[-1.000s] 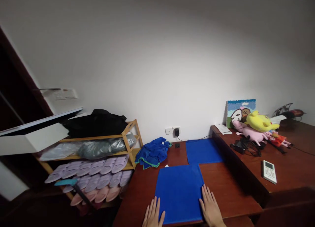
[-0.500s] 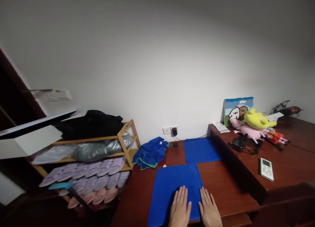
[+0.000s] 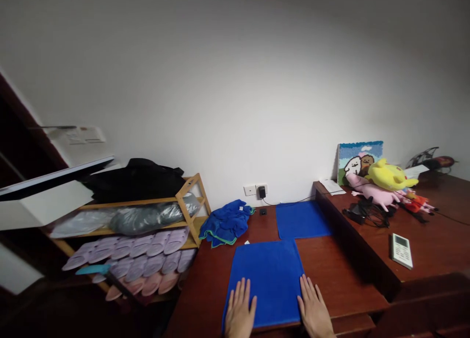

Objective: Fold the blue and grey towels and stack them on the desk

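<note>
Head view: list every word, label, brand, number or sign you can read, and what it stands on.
No text can be read.
White remote control: key markings too small.
White tag on the crumpled blue cloth: too small.
Paper by the picture: too blurred to tell.

The wall socket [image 3: 249, 191] is surrounded by a softly lit white wall [image 3: 220, 93], flanked left by a wooden rack [image 3: 188, 220] and right by a brown desk [image 3: 436, 245].
</note>
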`<act>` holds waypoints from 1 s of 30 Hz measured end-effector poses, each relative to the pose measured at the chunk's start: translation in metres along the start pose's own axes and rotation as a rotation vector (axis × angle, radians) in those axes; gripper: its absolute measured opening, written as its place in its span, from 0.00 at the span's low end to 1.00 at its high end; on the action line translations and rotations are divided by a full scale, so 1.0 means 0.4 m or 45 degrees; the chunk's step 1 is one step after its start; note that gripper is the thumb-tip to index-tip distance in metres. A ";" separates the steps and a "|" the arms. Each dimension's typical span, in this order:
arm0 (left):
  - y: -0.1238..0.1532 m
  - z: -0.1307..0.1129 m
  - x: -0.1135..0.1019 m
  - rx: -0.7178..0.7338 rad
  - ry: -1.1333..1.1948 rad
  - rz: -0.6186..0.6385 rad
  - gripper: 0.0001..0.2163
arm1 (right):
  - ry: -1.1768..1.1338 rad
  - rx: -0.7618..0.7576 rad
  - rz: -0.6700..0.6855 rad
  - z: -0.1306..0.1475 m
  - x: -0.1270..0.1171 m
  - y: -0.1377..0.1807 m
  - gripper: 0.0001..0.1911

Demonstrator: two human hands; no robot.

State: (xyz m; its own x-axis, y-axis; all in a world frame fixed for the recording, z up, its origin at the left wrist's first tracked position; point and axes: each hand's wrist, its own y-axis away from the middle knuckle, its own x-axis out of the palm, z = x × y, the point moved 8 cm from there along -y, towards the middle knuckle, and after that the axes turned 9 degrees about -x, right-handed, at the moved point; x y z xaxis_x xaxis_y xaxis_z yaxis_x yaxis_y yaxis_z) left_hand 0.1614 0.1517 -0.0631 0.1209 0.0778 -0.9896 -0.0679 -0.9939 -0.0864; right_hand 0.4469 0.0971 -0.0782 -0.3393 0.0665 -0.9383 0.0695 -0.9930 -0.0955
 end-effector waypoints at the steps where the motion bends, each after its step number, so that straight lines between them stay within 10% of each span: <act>1: 0.000 0.052 -0.004 -0.063 -0.017 -0.016 0.30 | 0.004 0.008 0.002 0.000 0.001 0.001 0.35; 25: 0.017 0.136 -0.004 -0.093 -0.023 -0.127 0.30 | 0.101 0.130 0.138 -0.007 -0.020 -0.165 0.37; 30: -0.016 -0.010 -0.056 0.065 0.028 -0.207 0.28 | 0.060 0.119 0.116 -0.006 -0.019 -0.165 0.37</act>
State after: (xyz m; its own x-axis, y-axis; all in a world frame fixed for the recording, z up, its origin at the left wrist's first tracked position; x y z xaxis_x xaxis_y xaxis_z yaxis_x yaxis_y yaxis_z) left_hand 0.1632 0.1561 -0.0399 0.1556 0.2346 -0.9596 -0.0958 -0.9632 -0.2510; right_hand 0.4473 0.1621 -0.0655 -0.2912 -0.0223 -0.9564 0.0096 -0.9997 0.0204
